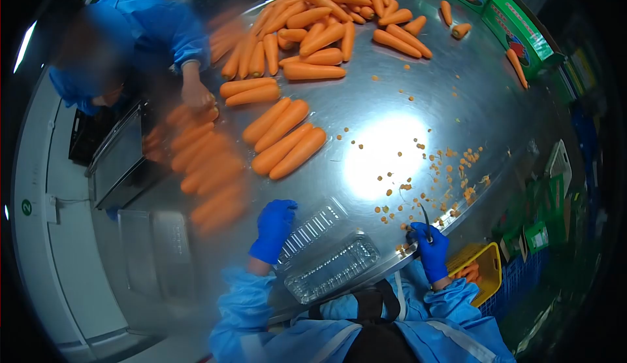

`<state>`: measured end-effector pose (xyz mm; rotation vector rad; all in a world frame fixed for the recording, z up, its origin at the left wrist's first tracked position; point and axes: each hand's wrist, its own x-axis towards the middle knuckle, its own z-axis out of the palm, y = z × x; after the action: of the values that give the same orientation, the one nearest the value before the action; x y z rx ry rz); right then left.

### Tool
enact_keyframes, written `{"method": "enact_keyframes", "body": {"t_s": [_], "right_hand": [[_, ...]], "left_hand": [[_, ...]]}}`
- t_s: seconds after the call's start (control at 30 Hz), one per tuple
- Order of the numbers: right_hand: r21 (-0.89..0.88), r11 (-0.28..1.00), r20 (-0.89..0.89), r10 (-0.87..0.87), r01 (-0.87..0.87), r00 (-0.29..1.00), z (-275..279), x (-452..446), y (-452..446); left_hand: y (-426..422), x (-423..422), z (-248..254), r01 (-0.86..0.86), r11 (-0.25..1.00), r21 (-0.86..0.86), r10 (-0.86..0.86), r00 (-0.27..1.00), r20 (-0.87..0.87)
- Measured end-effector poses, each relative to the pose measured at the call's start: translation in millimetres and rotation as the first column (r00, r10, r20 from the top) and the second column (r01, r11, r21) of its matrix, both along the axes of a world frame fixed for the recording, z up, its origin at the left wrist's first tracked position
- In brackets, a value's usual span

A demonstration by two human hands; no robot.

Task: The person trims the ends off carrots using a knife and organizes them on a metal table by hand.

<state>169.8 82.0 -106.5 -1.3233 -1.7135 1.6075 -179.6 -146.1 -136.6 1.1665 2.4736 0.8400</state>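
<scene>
My left hand (274, 231), in a blue glove, is beside an opened clear plastic clamshell box (333, 268). Its fingers reach toward the ribbed lid (313, 231) with nothing visible in them; whether they touch the lid I cannot tell. In my right hand (431, 250), also gloved in blue, is a small knife (426, 214) with a thin dark blade, held at the table's raised edge. Cut carrot ends (450, 167) and trimmings lie scattered just beyond it. Several large carrots (297, 152) lie in pairs ahead of my left hand.
A big carrot pile (320, 23) covers the far metal table (366, 108). At the left, a co-worker's hand (196, 94) touches carrots (206, 160) blurred by smudging. Green cartons (519, 33) stand at the far right. A yellow crate (490, 275) with carrots stands below my right.
</scene>
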Motion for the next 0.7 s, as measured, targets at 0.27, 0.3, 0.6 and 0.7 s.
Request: {"method": "enact_keyframes", "body": {"t_s": [0.27, 0.3, 0.6, 0.7], "right_hand": [[-0.060, 0.998, 0.055, 0.038, -0.035, 0.998, 11, 0, 2], [-0.030, 0.999, 0.044, 0.045, -0.044, 0.998, 8, 0, 3], [0.002, 0.989, 0.086, 0.145, -0.146, 0.986, -7, 9, 9], [0.001, 0.984, 0.128, 0.175, -0.176, 0.976, -16, 13, 11]], "left_hand": [[2, 15, 26, 0.093, 0.987, -0.128, -0.089, 0.995, 0.035], [2, 15, 25, 0.030, 0.996, -0.081, -0.016, 0.987, 0.158], [43, -16, 49, -0.036, 0.999, 0.035, 0.035, 0.999, 0.008], [76, -21, 68, -0.027, 0.991, 0.130, 0.034, 0.998, -0.049]]}}
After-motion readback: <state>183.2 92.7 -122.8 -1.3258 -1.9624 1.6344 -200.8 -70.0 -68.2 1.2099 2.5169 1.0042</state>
